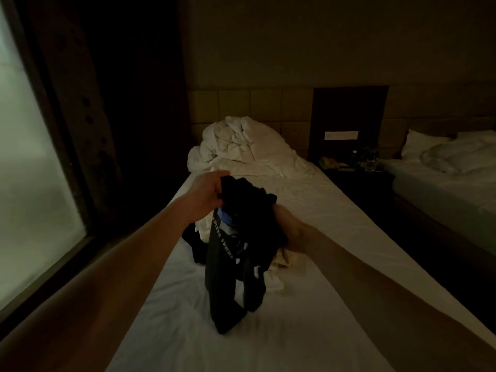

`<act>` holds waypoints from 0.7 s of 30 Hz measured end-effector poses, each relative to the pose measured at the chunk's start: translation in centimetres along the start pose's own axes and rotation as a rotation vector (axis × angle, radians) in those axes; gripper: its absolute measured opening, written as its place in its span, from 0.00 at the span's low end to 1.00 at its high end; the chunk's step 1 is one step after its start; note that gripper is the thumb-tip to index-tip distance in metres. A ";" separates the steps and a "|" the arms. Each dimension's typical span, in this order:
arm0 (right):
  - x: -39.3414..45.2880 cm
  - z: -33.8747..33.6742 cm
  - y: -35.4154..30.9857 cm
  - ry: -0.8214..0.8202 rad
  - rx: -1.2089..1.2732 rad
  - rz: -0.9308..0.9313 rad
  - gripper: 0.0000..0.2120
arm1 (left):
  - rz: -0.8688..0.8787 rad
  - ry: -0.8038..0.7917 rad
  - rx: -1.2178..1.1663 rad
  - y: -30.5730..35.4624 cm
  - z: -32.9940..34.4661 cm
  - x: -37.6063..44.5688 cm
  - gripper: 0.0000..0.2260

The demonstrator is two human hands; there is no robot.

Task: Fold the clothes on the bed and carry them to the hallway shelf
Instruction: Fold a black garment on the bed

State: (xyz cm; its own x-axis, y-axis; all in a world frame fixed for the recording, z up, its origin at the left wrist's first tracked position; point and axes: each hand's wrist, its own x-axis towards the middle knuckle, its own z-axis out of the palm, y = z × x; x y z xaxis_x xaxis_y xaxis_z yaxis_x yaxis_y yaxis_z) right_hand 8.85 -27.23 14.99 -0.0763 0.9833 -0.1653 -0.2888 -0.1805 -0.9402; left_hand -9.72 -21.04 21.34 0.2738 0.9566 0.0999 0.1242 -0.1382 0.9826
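A black garment [236, 264] with white lettering and a blue patch hangs above the white bed [308, 210], held up by both hands. My left hand [206, 190] grips its top left edge. My right hand [285, 226] grips the bunched cloth on the right, its fingers partly hidden by the fabric. Under the garment lies a small heap of other clothes [279, 260], light and dark pieces, on the sheet. The garment's lower end touches the mattress.
A crumpled white duvet [241, 143] is piled at the head of the bed. A window [29, 183] runs along the left. A dark nightstand [351, 163] with bottles and small items stands right of the bed, then a second bed [451, 170].
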 end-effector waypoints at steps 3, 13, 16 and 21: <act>0.1 0.1 -1.8 0.080 0.115 -0.029 0.20 | 0.045 -0.068 0.398 -0.6 0.0 -0.2 0.16; -1.7 -1.1 -6.9 0.103 0.355 -0.156 0.20 | 0.093 -0.218 0.273 -0.5 1.2 -1.1 0.18; -2.5 -1.1 -7.3 0.093 0.341 -0.178 0.26 | 0.115 -0.221 0.101 -0.2 2.5 -1.3 0.20; -2.7 -2.3 -6.1 -0.169 0.223 -0.060 0.32 | 0.049 -0.106 -0.220 0.9 3.3 -1.3 0.13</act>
State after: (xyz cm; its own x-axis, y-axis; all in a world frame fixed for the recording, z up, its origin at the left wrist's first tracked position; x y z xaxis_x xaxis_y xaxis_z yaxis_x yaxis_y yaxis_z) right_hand 12.98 -28.75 20.45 -0.2051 0.9779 -0.0418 -0.4990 -0.1412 -0.8550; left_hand -6.81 -23.26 21.55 0.3745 0.9162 0.1426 -0.0993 -0.1132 0.9886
